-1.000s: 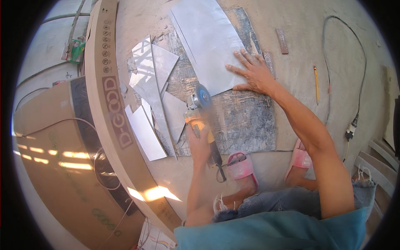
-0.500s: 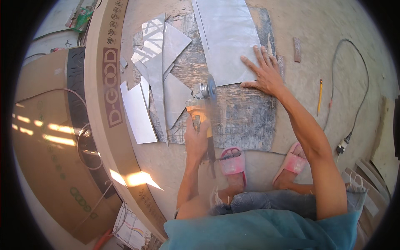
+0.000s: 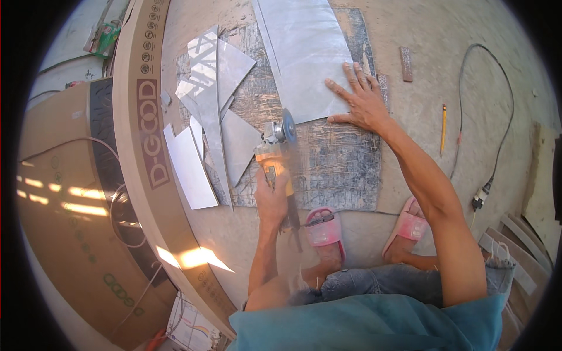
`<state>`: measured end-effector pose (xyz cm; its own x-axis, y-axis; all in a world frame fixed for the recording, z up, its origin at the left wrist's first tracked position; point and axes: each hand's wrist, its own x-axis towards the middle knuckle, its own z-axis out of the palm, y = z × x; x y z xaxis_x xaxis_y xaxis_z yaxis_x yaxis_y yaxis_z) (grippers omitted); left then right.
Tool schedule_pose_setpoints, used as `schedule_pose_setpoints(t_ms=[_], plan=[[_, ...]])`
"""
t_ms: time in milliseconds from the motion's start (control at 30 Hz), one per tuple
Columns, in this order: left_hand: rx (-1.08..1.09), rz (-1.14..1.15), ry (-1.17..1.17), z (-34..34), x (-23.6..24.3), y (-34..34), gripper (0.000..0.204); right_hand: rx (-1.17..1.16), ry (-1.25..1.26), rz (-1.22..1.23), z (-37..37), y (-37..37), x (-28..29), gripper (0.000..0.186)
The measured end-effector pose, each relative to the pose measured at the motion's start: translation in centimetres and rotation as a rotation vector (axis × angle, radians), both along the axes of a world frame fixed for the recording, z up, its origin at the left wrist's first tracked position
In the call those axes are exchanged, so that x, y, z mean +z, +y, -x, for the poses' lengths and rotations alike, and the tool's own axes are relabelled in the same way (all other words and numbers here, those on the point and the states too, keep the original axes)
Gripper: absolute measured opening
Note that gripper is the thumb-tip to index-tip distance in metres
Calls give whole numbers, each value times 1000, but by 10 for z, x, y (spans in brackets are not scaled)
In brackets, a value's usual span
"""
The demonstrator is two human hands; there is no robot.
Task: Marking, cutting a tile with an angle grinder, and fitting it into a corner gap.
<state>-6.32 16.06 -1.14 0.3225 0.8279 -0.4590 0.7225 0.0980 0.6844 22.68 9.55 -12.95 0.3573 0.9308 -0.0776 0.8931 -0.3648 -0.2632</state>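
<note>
My left hand [image 3: 270,196] is wrapped round a yellow-and-black angle grinder [image 3: 272,155]. Its blue-edged disc [image 3: 288,126] is upright just beside the lower left corner of a long grey tile [image 3: 298,47], with haze around it. My right hand [image 3: 363,102] lies on that tile near its lower right edge, fingers spread. The tile rests on a scored, dark board [image 3: 328,169]. Left of the grinder lie several cut tile offcuts [image 3: 237,149], including a white strip [image 3: 190,175]; whether the disc touches the tile I cannot tell.
A long cardboard carton [image 3: 134,134] and a larger cardboard sheet [image 3: 70,234] line the left. On the right are a yellow pencil [image 3: 443,128], small brown strips [image 3: 405,64], a looped cable [image 3: 510,99] with plug [image 3: 483,196], and stacked strips [image 3: 515,257]. Pink sandals [image 3: 325,231] are below the board.
The grinder in my left hand has swung so its disc stands more upright. My right hand stays spread on the tile. The whole view has shifted a little.
</note>
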Motion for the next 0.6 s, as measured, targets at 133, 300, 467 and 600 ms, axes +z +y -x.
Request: schedule_pose_setpoints(t_ms=[133, 300, 467, 600], plan=[[-5, 11, -13, 1, 0, -2, 47, 5, -2, -23, -1, 0, -2, 95], [-15, -33, -12, 0, -1, -4, 40, 12, 9, 42, -1, 2, 0, 97], [-32, -74, 23, -8, 2, 2, 45, 17, 11, 3, -1, 1, -5, 98], [-39, -66, 84, -21, 4, 10, 49, 16, 5, -7, -4, -2, -6, 95]])
